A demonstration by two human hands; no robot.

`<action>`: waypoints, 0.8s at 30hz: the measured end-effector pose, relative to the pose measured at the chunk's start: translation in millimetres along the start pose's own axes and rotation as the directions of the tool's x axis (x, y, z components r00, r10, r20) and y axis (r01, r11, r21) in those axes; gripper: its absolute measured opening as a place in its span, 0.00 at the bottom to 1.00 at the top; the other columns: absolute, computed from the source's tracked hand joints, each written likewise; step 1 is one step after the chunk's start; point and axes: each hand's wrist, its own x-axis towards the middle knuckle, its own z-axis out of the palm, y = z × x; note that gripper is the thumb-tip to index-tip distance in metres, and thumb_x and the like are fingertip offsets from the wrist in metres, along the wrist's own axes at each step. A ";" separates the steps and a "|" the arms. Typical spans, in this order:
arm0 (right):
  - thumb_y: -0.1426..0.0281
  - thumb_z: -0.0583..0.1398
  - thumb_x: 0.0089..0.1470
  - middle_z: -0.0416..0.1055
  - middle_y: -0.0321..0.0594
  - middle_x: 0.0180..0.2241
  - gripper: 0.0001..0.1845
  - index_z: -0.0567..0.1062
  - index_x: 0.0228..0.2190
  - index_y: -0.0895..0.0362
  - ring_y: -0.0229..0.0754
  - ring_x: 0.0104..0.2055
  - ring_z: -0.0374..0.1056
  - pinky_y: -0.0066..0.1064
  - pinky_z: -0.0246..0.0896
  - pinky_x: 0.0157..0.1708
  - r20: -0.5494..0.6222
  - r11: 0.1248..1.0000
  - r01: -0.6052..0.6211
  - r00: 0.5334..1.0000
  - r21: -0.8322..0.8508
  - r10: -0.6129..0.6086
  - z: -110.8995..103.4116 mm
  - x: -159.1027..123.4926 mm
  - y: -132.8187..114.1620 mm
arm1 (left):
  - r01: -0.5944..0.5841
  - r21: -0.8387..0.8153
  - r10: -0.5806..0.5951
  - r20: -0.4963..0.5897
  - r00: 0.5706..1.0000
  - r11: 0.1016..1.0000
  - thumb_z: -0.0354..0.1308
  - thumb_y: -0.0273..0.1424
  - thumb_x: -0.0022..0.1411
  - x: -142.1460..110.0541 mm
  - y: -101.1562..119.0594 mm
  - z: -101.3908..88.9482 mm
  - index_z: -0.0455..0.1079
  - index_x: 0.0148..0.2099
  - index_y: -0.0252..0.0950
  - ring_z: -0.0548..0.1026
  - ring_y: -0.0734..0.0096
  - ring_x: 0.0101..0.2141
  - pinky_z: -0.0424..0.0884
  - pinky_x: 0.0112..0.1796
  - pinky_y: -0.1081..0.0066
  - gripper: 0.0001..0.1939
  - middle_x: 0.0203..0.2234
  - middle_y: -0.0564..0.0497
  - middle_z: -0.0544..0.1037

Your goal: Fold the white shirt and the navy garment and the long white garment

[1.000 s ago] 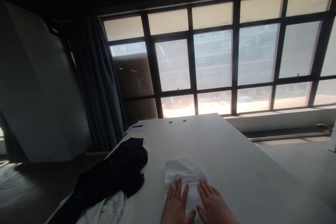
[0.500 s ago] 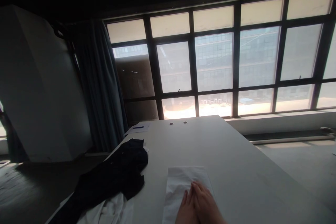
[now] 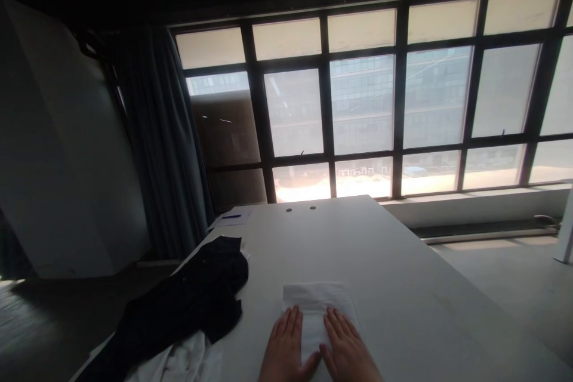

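A folded white cloth [image 3: 317,301] lies flat on the white table [image 3: 403,286] near its front edge. My left hand [image 3: 286,346] rests on the cloth's left side with fingers stretched out flat. My right hand [image 3: 347,349] lies flat on the right side, fingers extended, thumb nearly touching the left thumb. Neither hand holds anything.
A dark garment [image 3: 188,304] is heaped on the table's left side, over a crumpled white garment [image 3: 179,361]. A sheet of paper with a blue pen [image 3: 230,216] lies at the far left corner. Large windows [image 3: 367,107] and a curtain [image 3: 165,143] stand behind.
My hands, pressed together over the cloth half a second ago, have spread apart and now lie flat side by side on it. The cloth looks shorter than one second ago.
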 end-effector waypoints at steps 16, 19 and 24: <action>0.59 0.52 0.63 0.53 0.44 0.69 0.32 0.64 0.66 0.53 0.56 0.73 0.44 0.60 0.34 0.70 0.041 0.995 -0.093 0.995 0.037 0.091 -19.7 79.3 -12.2 | -0.022 0.020 0.023 -0.077 0.997 1.000 0.47 0.54 0.69 -2.5 -16.6 12.7 0.61 0.70 0.42 0.57 0.48 0.68 0.58 0.66 0.53 0.35 0.70 0.46 0.58; 0.61 0.52 0.62 0.53 0.45 0.69 0.32 0.65 0.65 0.55 0.55 0.73 0.45 0.58 0.35 0.70 -0.009 0.995 -0.096 0.995 0.028 0.096 -17.3 77.8 -12.4 | 0.063 0.034 -0.062 -0.052 0.997 0.997 0.50 0.52 0.66 -4.5 -3.1 -2.2 0.67 0.66 0.37 0.61 0.45 0.66 0.55 0.65 0.52 0.35 0.66 0.41 0.66; 0.72 0.48 0.59 0.68 0.48 0.62 0.29 0.72 0.59 0.60 0.47 0.66 0.61 0.44 0.50 0.69 -0.155 0.975 -0.130 0.975 0.179 0.158 -13.9 71.0 -4.4 | 0.090 0.039 -0.080 -0.199 0.977 0.995 0.54 0.38 0.62 0.7 29.1 -30.4 0.78 0.45 0.37 0.71 0.51 0.51 0.58 0.62 0.51 0.16 0.45 0.42 0.78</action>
